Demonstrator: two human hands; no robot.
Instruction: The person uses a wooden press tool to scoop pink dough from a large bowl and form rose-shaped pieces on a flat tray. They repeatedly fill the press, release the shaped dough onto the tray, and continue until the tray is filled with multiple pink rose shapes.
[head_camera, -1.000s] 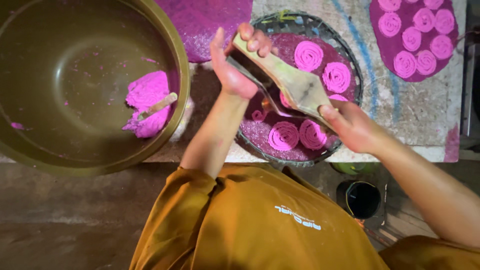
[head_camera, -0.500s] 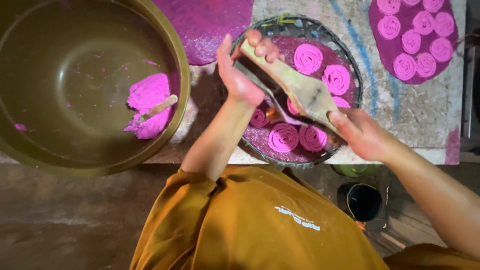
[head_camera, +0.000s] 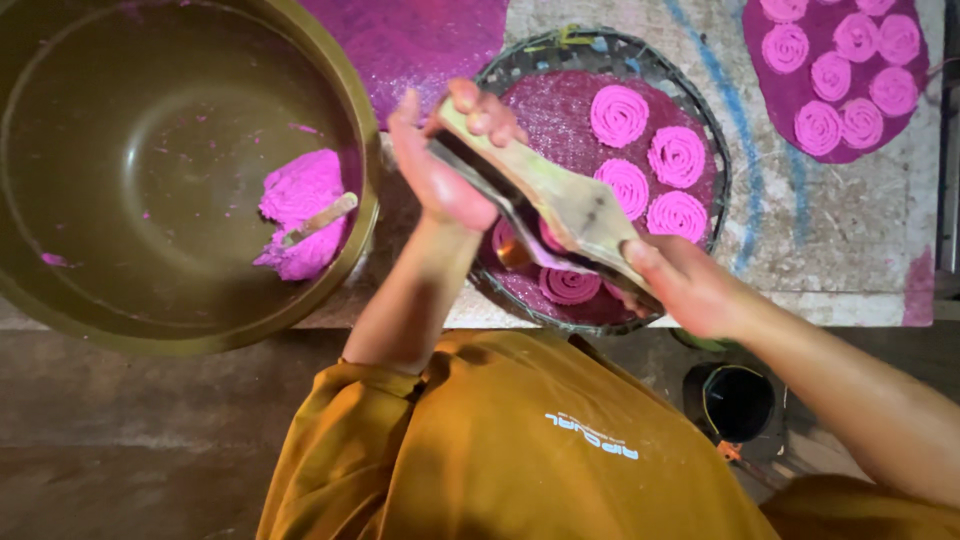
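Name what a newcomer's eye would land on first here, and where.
Bright pink dough spirals fill a round woven tray at centre. Above it, the left hand and right hand hold a wooden press. A pink dough lump sits in the big metal bowl, left.

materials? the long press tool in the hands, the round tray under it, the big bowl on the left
Long two-handled press: looks like worn, pale wood, with visible grain and dull patches. Round dark tray: seems woven, basket-like, judging by its criss-cross rim. Big olive bowl: probably metal, smooth with a soft sheen; enamel or plastic can't be ruled out. Left hand and right hand grip the press.
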